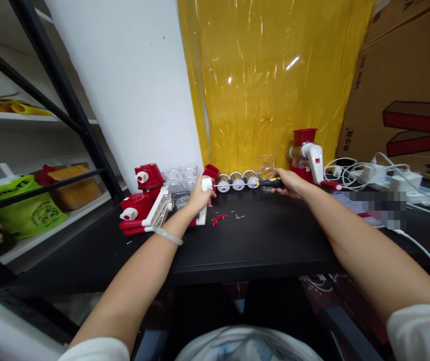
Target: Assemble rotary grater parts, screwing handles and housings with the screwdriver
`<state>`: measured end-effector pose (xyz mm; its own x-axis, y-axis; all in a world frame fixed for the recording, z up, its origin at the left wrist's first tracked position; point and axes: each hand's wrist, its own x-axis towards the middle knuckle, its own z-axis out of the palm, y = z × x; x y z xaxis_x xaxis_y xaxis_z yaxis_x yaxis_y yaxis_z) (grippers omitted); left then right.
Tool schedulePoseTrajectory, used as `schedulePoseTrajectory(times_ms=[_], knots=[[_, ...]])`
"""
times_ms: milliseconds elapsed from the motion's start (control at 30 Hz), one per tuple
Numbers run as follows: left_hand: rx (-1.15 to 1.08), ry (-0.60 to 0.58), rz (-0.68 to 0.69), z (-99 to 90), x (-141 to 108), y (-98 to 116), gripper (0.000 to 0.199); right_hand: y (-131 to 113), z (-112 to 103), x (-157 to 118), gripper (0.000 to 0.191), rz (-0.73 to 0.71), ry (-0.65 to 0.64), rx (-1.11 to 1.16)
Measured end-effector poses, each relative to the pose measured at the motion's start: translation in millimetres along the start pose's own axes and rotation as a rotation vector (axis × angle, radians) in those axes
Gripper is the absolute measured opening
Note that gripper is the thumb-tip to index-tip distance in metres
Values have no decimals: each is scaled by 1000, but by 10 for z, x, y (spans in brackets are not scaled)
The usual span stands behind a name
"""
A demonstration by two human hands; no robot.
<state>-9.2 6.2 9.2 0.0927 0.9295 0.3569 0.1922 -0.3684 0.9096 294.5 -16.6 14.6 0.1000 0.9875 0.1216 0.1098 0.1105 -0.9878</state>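
Note:
My left hand (199, 196) is closed around a white plastic part with a round end (207, 184), which looks like a crank handle; most of it is hidden by the fingers. In my right hand (288, 184) is a screwdriver (265, 183) with a black and yellow handle. Its long shaft lies level, pointing left, and the tip meets the white round end. On the table just below the shaft are small red plastic pieces (219, 218) and several small screws (239, 216). Behind the shaft, metal grater drums (237, 181) stand in a row.
Red-and-white rotary graters (140, 205) and clear plastic cups (181, 175) crowd the left of the black table (267, 240). Another rotary grater (305, 155) stands at the back right, near white cables and a power strip (421, 190). A partly blurred tablet (358, 205) lies on the right.

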Motion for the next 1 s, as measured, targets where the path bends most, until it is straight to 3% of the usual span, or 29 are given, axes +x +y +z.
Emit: schedulePoseTrajectory(times_ms=[100,300,600,1000], knots=[[3,-10,14,3,-12,11,58,70,-14,43,46,68,19,-231],[7,-23,4,-10,-20,27,58,108,7,98,42,-20,182,-452],[49,-31,-16,-58,-24,80,58,-22,-3,1,45,-358,320,-667],[-73,-70,-76,-87,-21,104,55,-53,53,-128,34,-778,429,-606]])
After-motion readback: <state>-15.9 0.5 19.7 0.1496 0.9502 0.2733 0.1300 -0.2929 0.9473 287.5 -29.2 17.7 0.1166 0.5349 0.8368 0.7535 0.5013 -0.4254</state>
